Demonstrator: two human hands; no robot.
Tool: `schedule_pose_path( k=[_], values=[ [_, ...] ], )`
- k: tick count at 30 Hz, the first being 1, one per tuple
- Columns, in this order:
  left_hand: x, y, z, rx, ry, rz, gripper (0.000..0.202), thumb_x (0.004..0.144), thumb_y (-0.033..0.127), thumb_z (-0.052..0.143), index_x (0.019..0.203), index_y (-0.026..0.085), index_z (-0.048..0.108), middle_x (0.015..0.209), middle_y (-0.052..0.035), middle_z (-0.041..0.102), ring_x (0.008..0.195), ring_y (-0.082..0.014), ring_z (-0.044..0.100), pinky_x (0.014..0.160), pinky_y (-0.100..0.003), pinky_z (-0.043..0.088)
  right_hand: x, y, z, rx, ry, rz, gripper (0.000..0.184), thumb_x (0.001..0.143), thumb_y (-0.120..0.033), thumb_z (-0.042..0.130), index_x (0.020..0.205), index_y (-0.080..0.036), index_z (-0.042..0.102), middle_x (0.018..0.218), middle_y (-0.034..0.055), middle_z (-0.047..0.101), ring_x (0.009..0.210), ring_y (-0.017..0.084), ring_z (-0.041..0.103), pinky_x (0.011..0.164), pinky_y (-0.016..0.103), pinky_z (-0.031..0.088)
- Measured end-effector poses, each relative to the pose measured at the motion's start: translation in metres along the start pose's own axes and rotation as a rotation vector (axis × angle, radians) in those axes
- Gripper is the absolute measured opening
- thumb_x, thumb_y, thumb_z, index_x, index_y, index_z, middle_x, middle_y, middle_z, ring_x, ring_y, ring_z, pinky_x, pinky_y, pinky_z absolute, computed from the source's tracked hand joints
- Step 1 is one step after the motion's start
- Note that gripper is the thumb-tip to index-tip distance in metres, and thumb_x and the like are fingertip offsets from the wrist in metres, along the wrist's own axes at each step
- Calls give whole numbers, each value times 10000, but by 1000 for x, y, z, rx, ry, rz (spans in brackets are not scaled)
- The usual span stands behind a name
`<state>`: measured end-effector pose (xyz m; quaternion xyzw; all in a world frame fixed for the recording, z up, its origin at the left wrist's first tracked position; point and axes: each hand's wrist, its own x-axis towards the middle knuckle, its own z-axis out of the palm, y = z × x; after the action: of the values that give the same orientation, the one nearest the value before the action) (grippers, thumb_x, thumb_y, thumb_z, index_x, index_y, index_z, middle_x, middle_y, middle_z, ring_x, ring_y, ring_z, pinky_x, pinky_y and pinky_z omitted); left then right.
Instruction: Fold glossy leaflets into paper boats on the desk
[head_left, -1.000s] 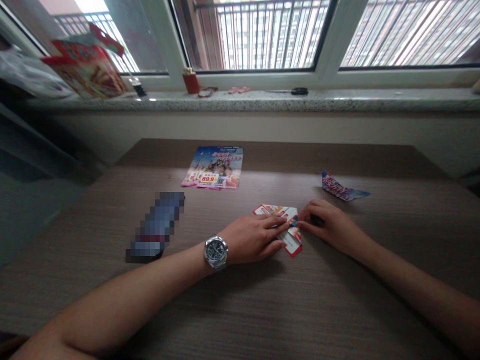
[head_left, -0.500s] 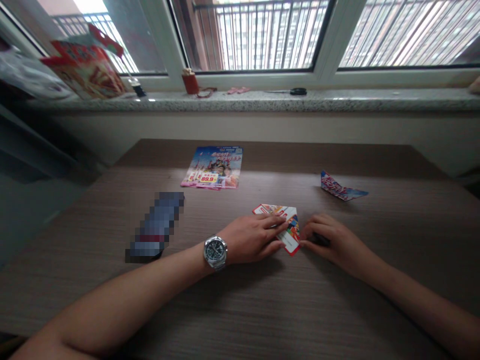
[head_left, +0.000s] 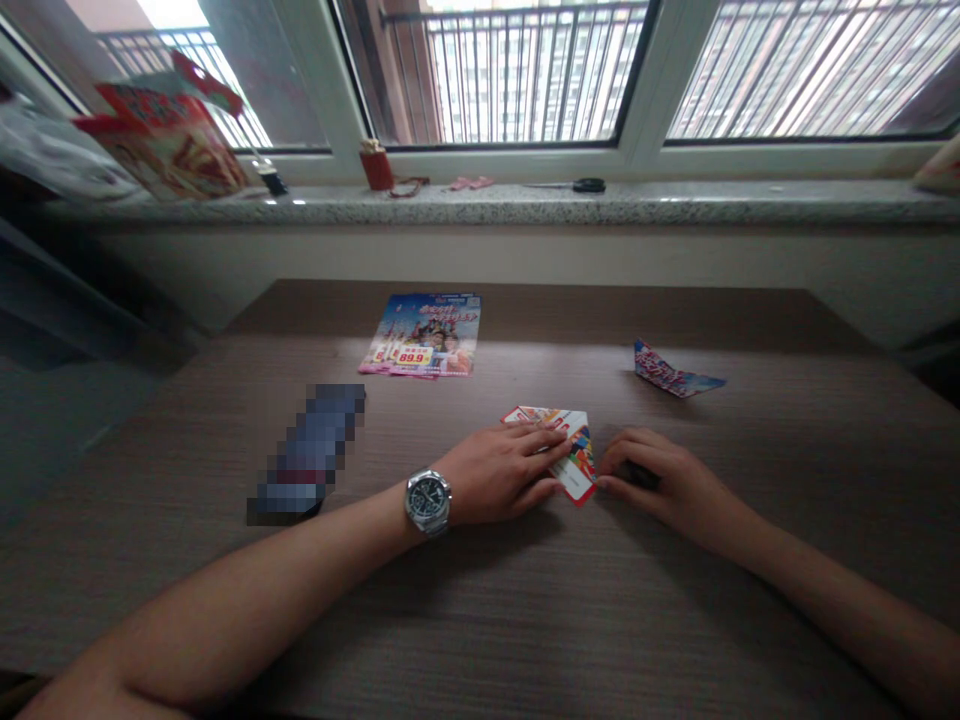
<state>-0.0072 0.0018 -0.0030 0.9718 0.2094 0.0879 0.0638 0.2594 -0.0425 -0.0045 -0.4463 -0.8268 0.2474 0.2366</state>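
A folded flyer (head_left: pixel 581 455), white, red and orange with colourful print, lies on the table in front of me. My left hand (head_left: pixel 506 472) rests flat across it, fingers stretched out, pressing it to the tabletop and covering its left part. At the flyer's right corner, the thumb and forefinger of my right hand (head_left: pixel 649 475) are pinched together on the edge. The other fingers of that hand are curled. A silver watch (head_left: pixel 428 502) is on my left wrist.
Farther back on the wooden table (head_left: pixel 525 620) lies a stack of blue and pink flyers (head_left: pixel 424 335). A blurred dark object (head_left: pixel 311 455) is at the left, a folded blue paper piece (head_left: pixel 675 372) at the right. Scissors (head_left: pixel 589 185) lie on the windowsill (head_left: pixel 487 208).
The whole view has shifted slightly. My left hand stays flat on the flyer, and my right fingers stay at its right corner with hardly any movement.
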Motion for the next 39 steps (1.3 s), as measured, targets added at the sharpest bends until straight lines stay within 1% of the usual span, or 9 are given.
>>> schedule_pose_path(
  k=[3, 7, 10, 13, 18, 22, 27, 33, 39],
  values=[
    [0, 0, 1, -7, 7, 5, 530, 1056, 426, 380, 1502, 142, 406, 1531, -122, 462, 1416, -230, 446, 1197, -379, 350, 4, 2, -3, -13, 37, -26, 146, 983, -319, 566, 979, -235, 685, 987, 69, 703, 934, 222, 658, 820, 360, 535],
    [0, 0, 2, -10, 15, 9, 534, 1053, 426, 390, 1496, 128, 414, 1520, -136, 473, 1413, -235, 450, 1199, -386, 350, 8, 11, 0, -147, 112, -109, 285, 1011, -283, 503, 1254, -253, 649, 1270, 102, 675, 1179, 250, 623, 1009, 436, 508],
    [-1, 0, 4, -13, 23, 7, 539, 1048, 424, 402, 1498, 126, 410, 1527, -145, 461, 1422, -240, 438, 1201, -393, 349, 9, 20, 5, -245, 108, -136, 382, 1008, -282, 507, 1383, -268, 583, 1395, 100, 625, 1301, 281, 564, 1086, 509, 466],
    [-1, 0, 3, -18, 28, 7, 529, 1047, 427, 409, 1497, 149, 416, 1526, -139, 464, 1421, -238, 439, 1194, -395, 358, 7, 27, 9, -303, 76, -137, 433, 1010, -288, 505, 1441, -274, 532, 1450, 92, 587, 1366, 293, 511, 1116, 548, 439],
    [-1, 3, -2, -6, 33, 43, 476, 1046, 452, 415, 1487, 276, 443, 1525, -90, 466, 1425, -243, 428, 1187, -424, 355, 5, 30, 10, -315, 65, -137, 480, 1001, -288, 513, 1481, -293, 485, 1483, 80, 554, 1385, 290, 492, 1127, 564, 427],
    [-1, 6, -4, 21, 18, 40, 487, 1038, 492, 410, 1494, 322, 433, 1538, -81, 444, 1437, -272, 403, 1206, -487, 296, 5, 29, 11, -337, 56, -139, 495, 1006, -272, 498, 1499, -297, 456, 1495, 70, 542, 1399, 282, 476, 1136, 565, 416],
    [-2, 7, -5, 39, 12, 28, 478, 1040, 501, 394, 1481, 326, 452, 1534, -74, 448, 1450, -277, 380, 1217, -509, 255, 5, 27, 11, -355, 44, -127, 480, 1013, -272, 489, 1492, -277, 465, 1505, 70, 531, 1409, 278, 463, 1144, 556, 410],
    [-2, 6, -6, 58, 19, 30, 456, 1040, 502, 396, 1455, 331, 480, 1535, -51, 453, 1462, -264, 365, 1226, -498, 234, 5, 26, 10, -332, 75, -134, 478, 1000, -284, 518, 1478, -299, 489, 1472, 68, 567, 1381, 285, 498, 1128, 552, 431],
    [-1, 4, -8, 77, 15, -5, 497, 1041, 527, 367, 1469, 293, 460, 1517, -49, 476, 1448, -273, 377, 1249, -522, 166, 3, 24, 8, -343, 59, -134, 457, 1004, -274, 505, 1461, -287, 504, 1471, 67, 569, 1377, 283, 502, 1130, 546, 428]
  ],
)
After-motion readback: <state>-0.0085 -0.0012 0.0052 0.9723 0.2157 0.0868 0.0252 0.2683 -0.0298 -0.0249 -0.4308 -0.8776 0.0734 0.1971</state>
